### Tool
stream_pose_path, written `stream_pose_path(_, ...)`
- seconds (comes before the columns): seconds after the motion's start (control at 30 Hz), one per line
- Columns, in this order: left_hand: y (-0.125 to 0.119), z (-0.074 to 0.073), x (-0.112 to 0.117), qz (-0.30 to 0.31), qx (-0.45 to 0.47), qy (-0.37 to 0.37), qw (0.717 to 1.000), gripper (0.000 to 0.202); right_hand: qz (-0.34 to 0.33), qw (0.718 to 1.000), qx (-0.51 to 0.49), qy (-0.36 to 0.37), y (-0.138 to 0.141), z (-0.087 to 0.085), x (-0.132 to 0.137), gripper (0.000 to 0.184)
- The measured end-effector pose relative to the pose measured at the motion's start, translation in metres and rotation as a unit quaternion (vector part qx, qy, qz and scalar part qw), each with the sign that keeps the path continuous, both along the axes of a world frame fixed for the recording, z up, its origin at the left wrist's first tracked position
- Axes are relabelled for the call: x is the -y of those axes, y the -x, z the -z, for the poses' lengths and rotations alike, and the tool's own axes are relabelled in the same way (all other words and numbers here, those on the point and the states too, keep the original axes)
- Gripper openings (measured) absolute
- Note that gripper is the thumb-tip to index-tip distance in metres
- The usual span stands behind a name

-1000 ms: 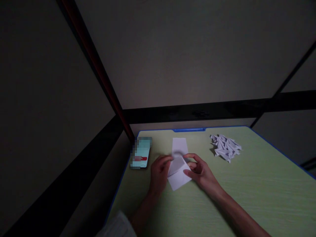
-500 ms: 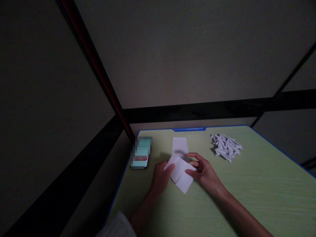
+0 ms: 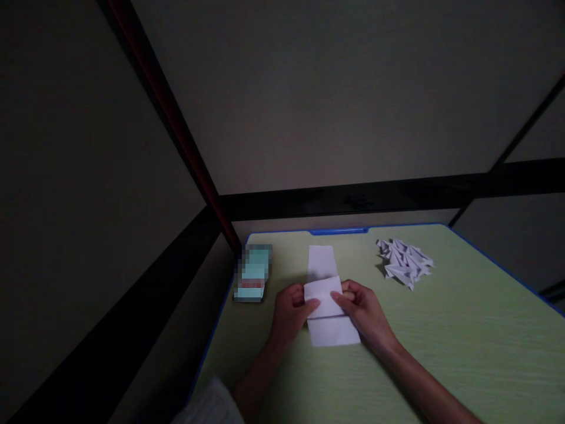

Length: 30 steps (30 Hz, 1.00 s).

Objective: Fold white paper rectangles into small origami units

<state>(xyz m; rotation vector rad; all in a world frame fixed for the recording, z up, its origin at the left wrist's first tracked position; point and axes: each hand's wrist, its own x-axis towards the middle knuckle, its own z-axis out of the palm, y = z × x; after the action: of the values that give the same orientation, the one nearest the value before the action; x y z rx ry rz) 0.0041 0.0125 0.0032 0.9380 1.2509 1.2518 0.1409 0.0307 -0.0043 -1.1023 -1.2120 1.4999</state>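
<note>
The left hand and right hand are pinching the folded paper to the right of the phone, thumbs on top and fingers curled in behind, and it is probably needing even edges for a neat fold

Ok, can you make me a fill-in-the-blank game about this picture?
1. The left hand and right hand hold white ____.
2. The phone lies on the table's ____ side.
3. The table's far rim is ____.
4. The folded shapes lie on the table's ____ side.

Missing words: paper; left; blue; right.
</note>
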Motion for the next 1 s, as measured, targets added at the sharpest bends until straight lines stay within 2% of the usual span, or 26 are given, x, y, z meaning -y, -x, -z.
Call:
stream_pose_path(0.13,0.001,0.003,0.0,-0.048,-0.036,-0.014,0.998,0.016,-0.048,0.999,0.023,-0.006,0.002,0.001,0.0,0.027)
stream_pose_path(0.2,0.001,0.002,0.001,-0.055,-0.045,-0.023,0.997,0.015,-0.044,0.998,0.034,-0.014,0.003,0.001,0.0,0.026)
stream_pose_path(0.37,-0.002,0.0,0.006,0.003,0.008,-0.034,0.999,0.024,0.002,1.0,-0.02,0.008,0.005,0.002,0.002,0.03)
stream_pose_path(0.5,-0.004,-0.002,0.008,0.054,0.011,-0.045,0.997,0.035,0.031,0.997,-0.056,0.031,0.004,0.003,0.003,0.037)
stream_pose_path(0.63,-0.004,-0.004,0.01,0.07,-0.002,-0.079,0.994,0.039,0.073,0.995,-0.067,0.03,0.003,0.005,0.002,0.036)
stream_pose_path(0.8,-0.001,-0.003,0.008,0.018,-0.072,-0.045,0.996,0.026,0.022,0.994,-0.097,0.04,0.0,0.002,-0.001,0.026)
stream_pose_path(0.9,0.003,-0.003,0.007,0.007,-0.113,-0.091,0.989,0.023,-0.001,0.991,-0.124,0.052,0.001,-0.001,-0.001,0.022)
stream_pose_path(1.0,0.005,-0.004,0.008,0.043,-0.149,-0.161,0.975,0.023,-0.007,0.988,-0.141,0.056,0.003,-0.005,0.0,0.021)
